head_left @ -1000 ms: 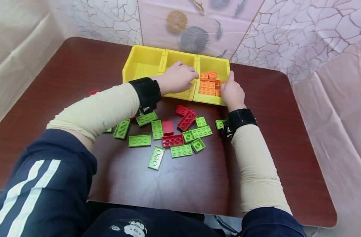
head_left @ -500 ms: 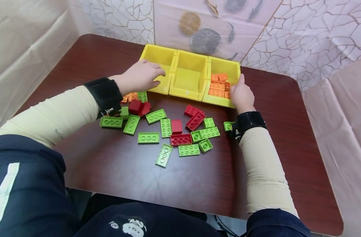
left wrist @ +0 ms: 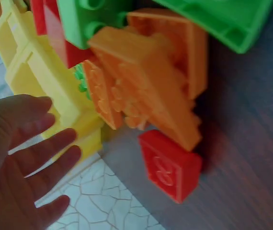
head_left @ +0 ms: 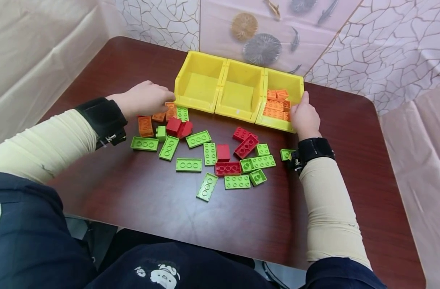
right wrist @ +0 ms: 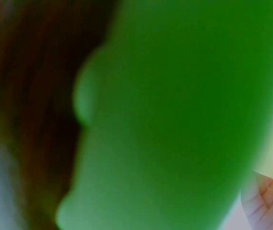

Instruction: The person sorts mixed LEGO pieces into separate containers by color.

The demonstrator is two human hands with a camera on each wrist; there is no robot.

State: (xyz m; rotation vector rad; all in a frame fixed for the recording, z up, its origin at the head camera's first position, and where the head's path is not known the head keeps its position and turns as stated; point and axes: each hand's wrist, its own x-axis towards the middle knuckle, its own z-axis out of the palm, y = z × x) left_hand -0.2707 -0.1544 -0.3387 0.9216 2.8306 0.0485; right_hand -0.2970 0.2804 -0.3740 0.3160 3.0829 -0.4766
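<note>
My left hand (head_left: pixel 145 98) is over the back left of the brick pile, beside the left yellow bin's front. In the left wrist view its fingers (left wrist: pixel 55 143) are spread and hold nothing. Close by lie orange toy bricks (left wrist: pixel 141 81) and a small red brick (left wrist: pixel 172 165). My right hand (head_left: pixel 306 119) grips the right wall of the right yellow bin (head_left: pixel 298 80), thumb over the rim. Several orange bricks (head_left: pixel 274 107) lie inside that bin. A green brick (right wrist: pixel 175 105) nearly fills the right wrist view, where just a bit of the hand shows.
The left bin (head_left: pixel 202 84) and middle bin (head_left: pixel 241 94) stand joined in the row. Green bricks (head_left: pixel 189 165) and red bricks (head_left: pixel 227 169) are strewn over the brown table (head_left: pixel 241 224). A single green brick (head_left: pixel 286 155) sits by the right wrist. Cloth-covered walls (head_left: pixel 155 24) rise behind.
My left hand has moved left from above the middle bin, past the left bin, to the pile's orange bricks. My right hand keeps its place on the right bin. The head view has shifted slightly.
</note>
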